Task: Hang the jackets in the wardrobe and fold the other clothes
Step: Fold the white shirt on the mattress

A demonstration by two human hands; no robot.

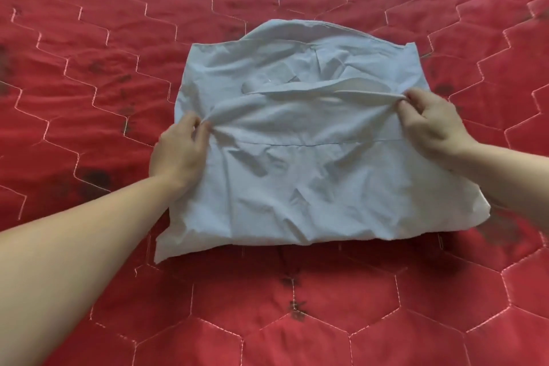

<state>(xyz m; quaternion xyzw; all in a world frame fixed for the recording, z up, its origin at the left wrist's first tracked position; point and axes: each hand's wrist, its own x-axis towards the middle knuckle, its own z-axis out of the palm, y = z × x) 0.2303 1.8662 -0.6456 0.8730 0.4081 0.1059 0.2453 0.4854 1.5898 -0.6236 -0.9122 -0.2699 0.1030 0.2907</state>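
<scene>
Pinching shirt (pixel 297 157) at both side edges, left hand (pixel 178 151) and right hand (pixel 430 125) reaching out, arms extended; lying amid open quilt (pixel 89 38) all around.

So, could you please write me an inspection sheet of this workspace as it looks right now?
Surface: red quilt with hexagon stitching and dark smudges, wrinkled in places.
Job's things: one light blue garment, partly folded and creased, lying flat on the quilt; no jackets or wardrobe in view.
Clutter: nothing seen.
Grippers: left hand pinches a gather of cloth at the garment's left edge; right hand pinches a raised fold at its right edge, with a ridge of cloth lifted between the two hands.
Cables: nothing seen.
Surroundings: only the quilt fills the view; the two bare forearms reach in from the lower left and the right.
</scene>
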